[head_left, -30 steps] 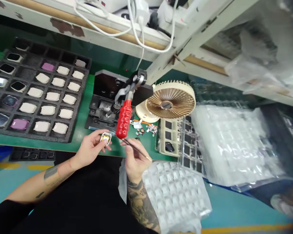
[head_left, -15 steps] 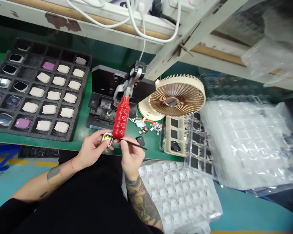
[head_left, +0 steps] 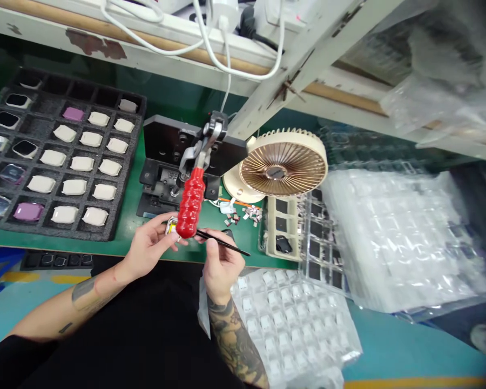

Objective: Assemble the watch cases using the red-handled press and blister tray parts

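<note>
- Left hand [head_left: 149, 247] pinched firmly on a small metal-framed part [head_left: 170, 226] with a yellow centre, half behind the red press handle [head_left: 191, 202]
- Right hand [head_left: 223, 268] closed around black tweezers [head_left: 222, 244], tips just beside that part
- Beyond both hands, foam tray [head_left: 123, 173]: most pockets filled, a few empty
- Below right hand, blister tray [head_left: 291, 324] of white pieces, seemingly still full

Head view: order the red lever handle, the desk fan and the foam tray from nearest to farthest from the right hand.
From the right hand:
1. red lever handle, just ahead and left
2. cream desk fan, ahead and right
3. black foam tray, far left
</note>
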`<action>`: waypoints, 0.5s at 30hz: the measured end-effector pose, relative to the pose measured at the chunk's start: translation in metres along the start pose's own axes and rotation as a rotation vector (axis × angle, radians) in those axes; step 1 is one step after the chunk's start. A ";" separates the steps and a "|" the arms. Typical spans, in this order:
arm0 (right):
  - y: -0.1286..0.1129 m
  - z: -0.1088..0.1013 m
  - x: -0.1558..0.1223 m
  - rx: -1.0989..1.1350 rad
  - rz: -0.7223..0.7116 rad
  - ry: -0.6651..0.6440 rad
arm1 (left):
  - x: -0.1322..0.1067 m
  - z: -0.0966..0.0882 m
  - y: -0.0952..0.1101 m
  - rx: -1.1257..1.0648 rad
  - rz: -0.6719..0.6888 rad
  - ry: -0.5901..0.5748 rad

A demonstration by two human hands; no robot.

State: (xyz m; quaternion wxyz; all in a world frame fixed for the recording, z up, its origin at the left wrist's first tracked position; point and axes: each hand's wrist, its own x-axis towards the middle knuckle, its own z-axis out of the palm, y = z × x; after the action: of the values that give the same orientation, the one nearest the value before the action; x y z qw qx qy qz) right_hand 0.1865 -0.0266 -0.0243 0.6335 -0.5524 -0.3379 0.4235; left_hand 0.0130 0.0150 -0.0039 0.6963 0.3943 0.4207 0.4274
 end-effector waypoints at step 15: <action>-0.141 -0.207 0.153 -0.657 -0.376 0.430 | -0.003 -0.009 -0.036 0.337 -0.051 -0.046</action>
State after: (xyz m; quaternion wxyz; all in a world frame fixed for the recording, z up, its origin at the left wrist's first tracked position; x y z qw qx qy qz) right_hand 0.4584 0.0226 0.0749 0.5461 -0.7291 -0.4099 0.0459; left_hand 0.0134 0.0023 -0.0392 0.6403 0.5043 0.4802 0.3242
